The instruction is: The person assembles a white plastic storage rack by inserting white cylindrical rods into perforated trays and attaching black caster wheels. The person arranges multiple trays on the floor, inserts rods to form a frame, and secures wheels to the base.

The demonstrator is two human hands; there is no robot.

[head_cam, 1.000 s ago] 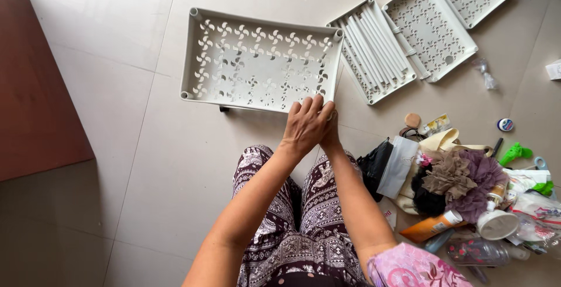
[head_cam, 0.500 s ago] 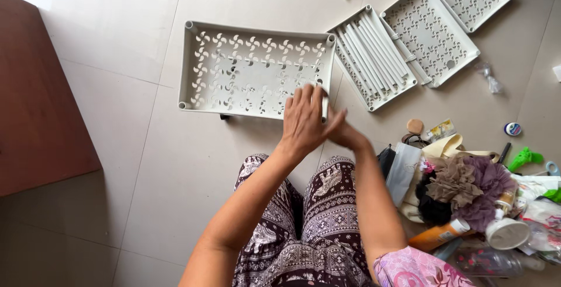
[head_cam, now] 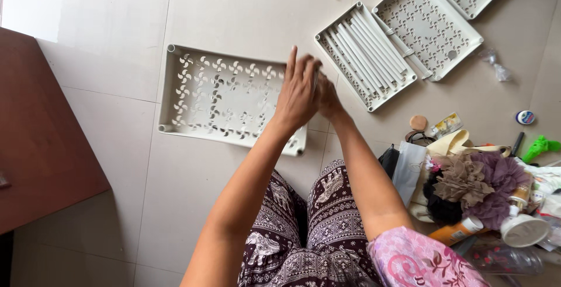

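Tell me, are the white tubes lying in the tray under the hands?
No, the white tubes lie in another tray to the right.

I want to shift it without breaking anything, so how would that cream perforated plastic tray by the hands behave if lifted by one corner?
The cream perforated tray is thin cut-out plastic, so probably light. Its raised rim suggests it stays fairly stiff, perhaps flexing slightly. On the smooth tiled floor it would likely slide easily.

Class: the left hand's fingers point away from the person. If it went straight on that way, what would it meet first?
Probably bare floor tile: the left hand is already at the perforated tray far edge. Depth is unclear.
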